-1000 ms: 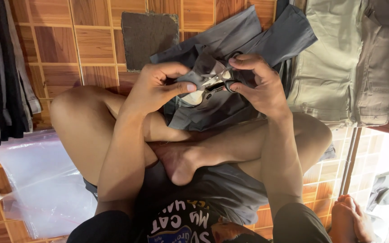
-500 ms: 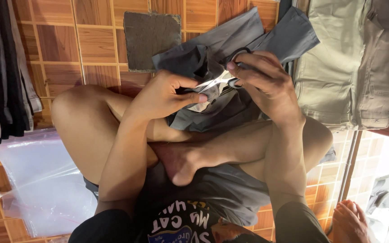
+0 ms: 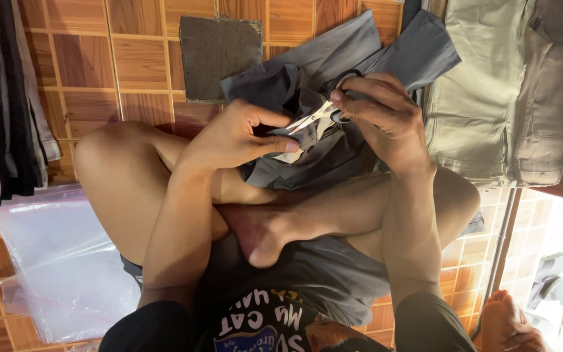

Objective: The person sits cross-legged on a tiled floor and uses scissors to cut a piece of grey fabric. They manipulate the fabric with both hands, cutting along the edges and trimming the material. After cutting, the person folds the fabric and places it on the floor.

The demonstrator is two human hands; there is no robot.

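Crumpled dark grey garment (image 3: 333,156) on lap; small silver scissors (image 3: 314,117) against it.

scissors (image 3: 317,117): bright glossy metal blades, dark plastic handle loops, held in the right hand (image 3: 386,117)
grey garment (image 3: 333,72): matt woven cloth, smooth, pinched by the left hand (image 3: 242,137)
floor (image 3: 138,58): glossy wood-look tiles beyond the hands
square mat (image 3: 219,55): rough dark fabric
plastic bags (image 3: 60,261): clear, shiny, crinkled film
olive garments (image 3: 490,98): matt cloth
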